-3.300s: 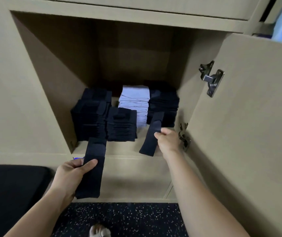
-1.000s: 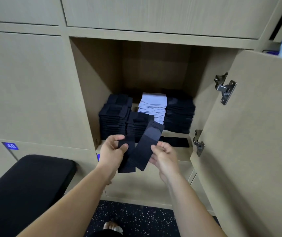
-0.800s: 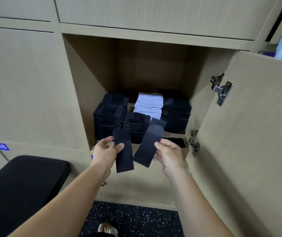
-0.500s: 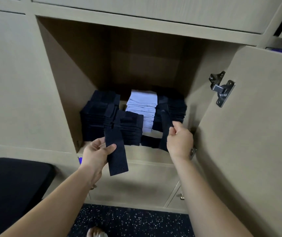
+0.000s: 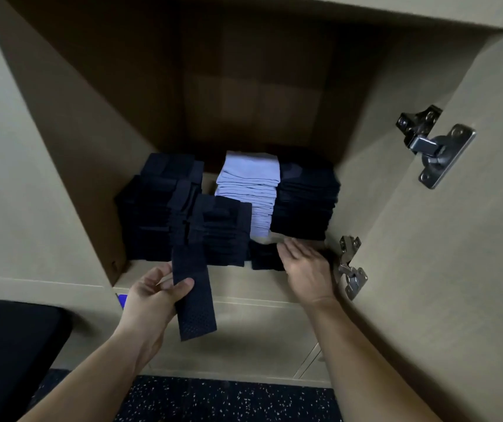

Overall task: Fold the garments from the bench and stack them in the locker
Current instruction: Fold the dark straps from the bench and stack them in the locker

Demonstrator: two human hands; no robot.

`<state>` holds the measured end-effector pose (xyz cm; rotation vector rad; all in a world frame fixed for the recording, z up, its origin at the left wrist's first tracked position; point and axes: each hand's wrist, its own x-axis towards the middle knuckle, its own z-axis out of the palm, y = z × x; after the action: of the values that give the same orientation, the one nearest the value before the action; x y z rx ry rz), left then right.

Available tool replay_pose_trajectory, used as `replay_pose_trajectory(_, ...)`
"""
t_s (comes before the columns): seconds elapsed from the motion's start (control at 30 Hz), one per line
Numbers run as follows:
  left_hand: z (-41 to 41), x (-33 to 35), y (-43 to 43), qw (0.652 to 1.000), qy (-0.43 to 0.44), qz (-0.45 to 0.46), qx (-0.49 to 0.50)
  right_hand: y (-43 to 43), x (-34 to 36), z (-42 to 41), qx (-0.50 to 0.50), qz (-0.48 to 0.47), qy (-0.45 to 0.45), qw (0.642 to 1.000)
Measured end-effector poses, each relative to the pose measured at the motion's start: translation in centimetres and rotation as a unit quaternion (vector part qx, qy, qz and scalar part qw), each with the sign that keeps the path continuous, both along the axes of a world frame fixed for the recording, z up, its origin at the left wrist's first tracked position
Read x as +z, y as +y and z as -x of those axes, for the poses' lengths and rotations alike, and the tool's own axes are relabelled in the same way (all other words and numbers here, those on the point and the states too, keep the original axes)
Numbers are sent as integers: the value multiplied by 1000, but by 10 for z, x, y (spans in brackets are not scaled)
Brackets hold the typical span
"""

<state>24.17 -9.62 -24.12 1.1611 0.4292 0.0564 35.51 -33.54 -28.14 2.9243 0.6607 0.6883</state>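
Note:
My left hand (image 5: 152, 296) pinches a folded dark sock (image 5: 194, 295) upright in front of the locker's (image 5: 98, 141) lower edge. My right hand (image 5: 306, 264) lies flat, fingers straight, on dark folded socks (image 5: 264, 257) on the locker floor at the front right. Behind them stand stacks of folded garments: dark stacks on the left (image 5: 156, 208) and in the front middle (image 5: 219, 229), a pale lavender stack (image 5: 248, 190) in the middle, and a dark stack (image 5: 305, 202) on the right.
The locker door (image 5: 445, 269) stands open at the right, with metal hinges (image 5: 436, 144) (image 5: 350, 269) near my right hand. The black padded bench (image 5: 9, 348) is at the lower left. Speckled dark floor (image 5: 223, 400) lies below.
My right hand has put its dark sock down on the locker floor at the front right and now lies flat on it. My left hand still holds its sock. The camera moved closer.

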Motion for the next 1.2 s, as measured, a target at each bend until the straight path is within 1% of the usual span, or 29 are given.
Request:
replay_pose_trajectory(0.17,0,-7,2,1000,-4,-14,-12,-8,-16,-1,28,3,8,1000)
replay_pose_trajectory(0.23,1,-7,1,1000,-6,-11,-14,-7,-17,0,35,-8,-8,999)
replay_pose_trajectory(0.4,2,-4,1,1000,-8,-15,-12,-7,3,-8,53,-84,-117,988)
replay_pose_trajectory(0.47,3,-4,1,1000,-6,-16,-11,-8,8,-15,57,-88,-145,984)
replay_pose_trajectory(0.57,5,-5,2,1000,-3,-16,-9,-13,-4,-15,56,-69,-119,989)
replay_pose_trajectory(0.67,4,-6,3,1000,-3,-17,-13,-19,-26,-4,34,-60,-47,996)
replay_pose_trajectory(0.77,3,-6,4,999,-5,-26,-21,-16,-32,0,-8,-81,19,997)
replay_pose_trajectory(0.83,2,-5,4,999,-6,-25,-28,-14,-33,1,-21,-93,18,995)
replay_pose_trajectory(1.0,2,-3,3,999,-14,-21,-24,-15,-17,-7,2,-107,-32,994)
replay_pose_trajectory(1.13,2,-5,5,999,-9,-22,-23,-13,-24,-11,-7,-87,-7,996)
replay_pose_trajectory(1.2,2,-6,5,999,-6,-20,-25,-14,-34,-6,-17,-110,23,994)
